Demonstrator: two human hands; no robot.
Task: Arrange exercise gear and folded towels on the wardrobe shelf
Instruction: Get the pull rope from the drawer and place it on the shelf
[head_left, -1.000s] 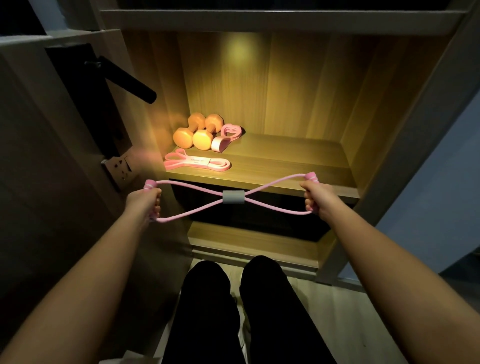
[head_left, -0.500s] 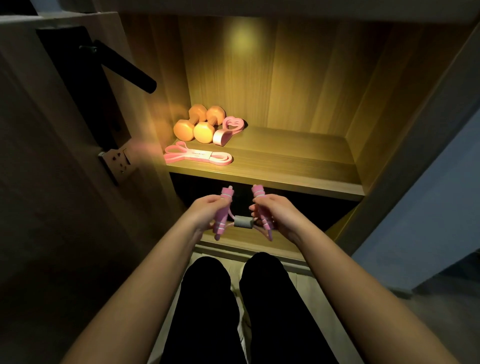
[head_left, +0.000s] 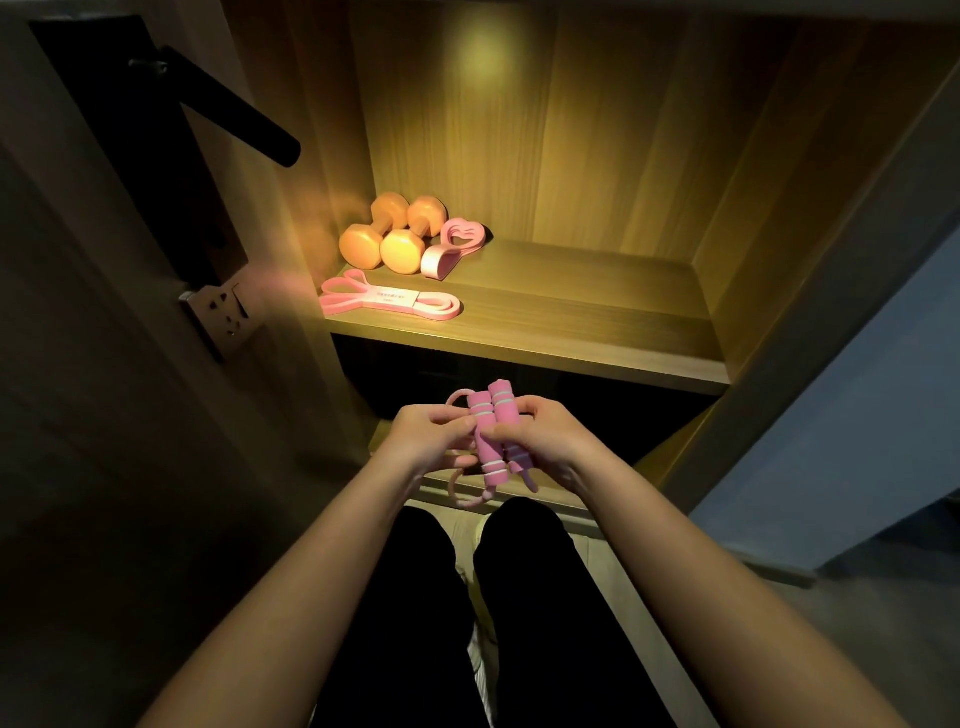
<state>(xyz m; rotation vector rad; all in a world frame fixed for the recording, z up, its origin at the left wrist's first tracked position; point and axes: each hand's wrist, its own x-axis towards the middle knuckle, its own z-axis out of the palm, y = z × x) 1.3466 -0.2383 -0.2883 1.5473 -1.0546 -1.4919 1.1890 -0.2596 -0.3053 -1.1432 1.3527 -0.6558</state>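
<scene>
Both the left hand (head_left: 428, 435) and right hand (head_left: 540, 441) grasp the pink foam-handled rubber resistance tube (head_left: 491, 431), handles pressed side by side, below the lit wooden wardrobe shelf (head_left: 571, 332).

Warm yellow light pools on the wood-grain wardrobe back panel (head_left: 519, 130); black lever door handle (head_left: 234, 111) at left, blue-grey wall (head_left: 857, 415) at right.

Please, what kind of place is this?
Probably a home wardrobe, likely in a bedroom: a lit wooden shelf holds orange dumbbells and a pink resistance band, and a door handle is at the left.
</scene>
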